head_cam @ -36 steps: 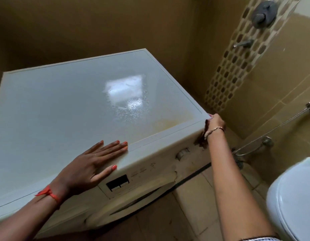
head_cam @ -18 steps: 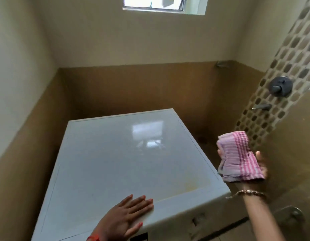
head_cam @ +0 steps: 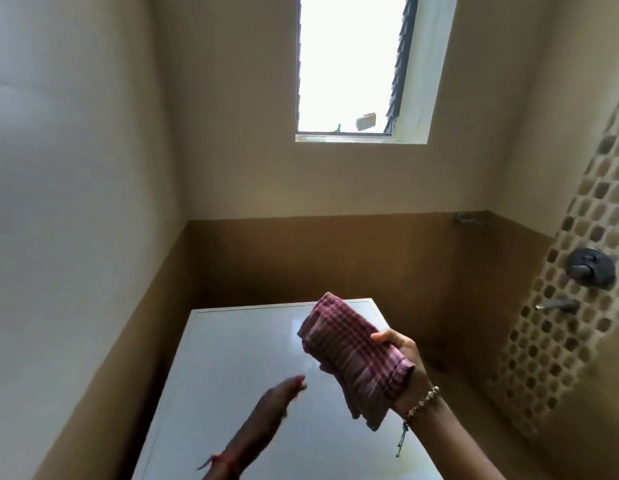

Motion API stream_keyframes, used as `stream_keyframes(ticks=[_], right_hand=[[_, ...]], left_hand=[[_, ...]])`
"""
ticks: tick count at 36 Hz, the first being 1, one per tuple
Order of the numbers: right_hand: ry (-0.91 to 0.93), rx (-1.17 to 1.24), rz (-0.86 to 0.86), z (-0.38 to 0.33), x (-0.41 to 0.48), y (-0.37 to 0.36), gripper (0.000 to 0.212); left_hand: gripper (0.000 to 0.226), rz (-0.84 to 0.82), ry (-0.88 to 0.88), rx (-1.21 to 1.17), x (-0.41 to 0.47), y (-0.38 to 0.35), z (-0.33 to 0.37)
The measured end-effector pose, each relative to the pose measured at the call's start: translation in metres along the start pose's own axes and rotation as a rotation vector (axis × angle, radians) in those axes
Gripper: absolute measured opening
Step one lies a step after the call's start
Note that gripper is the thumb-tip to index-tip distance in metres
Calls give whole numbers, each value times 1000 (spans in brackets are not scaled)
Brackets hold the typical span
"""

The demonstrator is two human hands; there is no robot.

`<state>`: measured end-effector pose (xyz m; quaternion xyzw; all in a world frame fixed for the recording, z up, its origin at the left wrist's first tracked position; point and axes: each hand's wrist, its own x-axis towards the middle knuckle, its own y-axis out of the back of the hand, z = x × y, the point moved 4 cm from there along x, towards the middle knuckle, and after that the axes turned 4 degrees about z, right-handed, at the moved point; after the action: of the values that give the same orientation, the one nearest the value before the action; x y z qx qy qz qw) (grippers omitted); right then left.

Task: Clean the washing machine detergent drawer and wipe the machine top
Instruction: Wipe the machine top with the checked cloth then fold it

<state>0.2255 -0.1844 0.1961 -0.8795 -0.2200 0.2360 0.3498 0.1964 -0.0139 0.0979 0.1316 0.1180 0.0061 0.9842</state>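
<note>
a home bathroom, shown by the shower valve [head_cam: 590,267] on a mosaic strip [head_cam: 557,344], and a washing machine [head_cam: 232,375].

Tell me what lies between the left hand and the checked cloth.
Nothing. In the head view, the gap between left hand and cloth shows only the white machine top behind it.
</note>
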Motion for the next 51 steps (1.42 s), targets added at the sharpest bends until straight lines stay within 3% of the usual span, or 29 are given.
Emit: stream_keyframes(ticks=[2,5,8,14,16,19,22,25,32,43,47,51], right_hand=[[-39,-71,-61,-3,4,-9,65],[-79,-204,-90,-16,11,-21,67],[-142,-400,-90,-28,18,-34,68],[-201,-633,-58,-59,33,-53,38],[-217,-661,-72,-68,39,-54,34],[-275,-679,-81,-80,47,-47,5],[-284,-826,-91,-87,44,-46,12],[-180,-1038,-92,-96,47,-44,10],[156,-1173,-5,-113,59,-40,15],[311,-1092,87,-111,65,-50,18],[369,-1189,67,-111,66,-57,18],[358,-1130,34,-109,66,-62,21]], left_hand=[[52,89,-10,-220,-1,15,38],[58,178,-133,-347,-1,46,90],[56,111,-203,-228,-3,62,122],[29,62,-253,-55,-1,77,154],[23,112,-284,-81,-1,80,159],[20,238,-340,-123,-1,89,168],[20,324,-376,-115,1,95,172],[20,381,-378,-123,5,101,175],[23,407,-333,-160,14,108,163],[23,389,-256,-130,16,125,149],[44,365,-249,-72,12,133,145],[82,324,-257,-156,5,137,143]])
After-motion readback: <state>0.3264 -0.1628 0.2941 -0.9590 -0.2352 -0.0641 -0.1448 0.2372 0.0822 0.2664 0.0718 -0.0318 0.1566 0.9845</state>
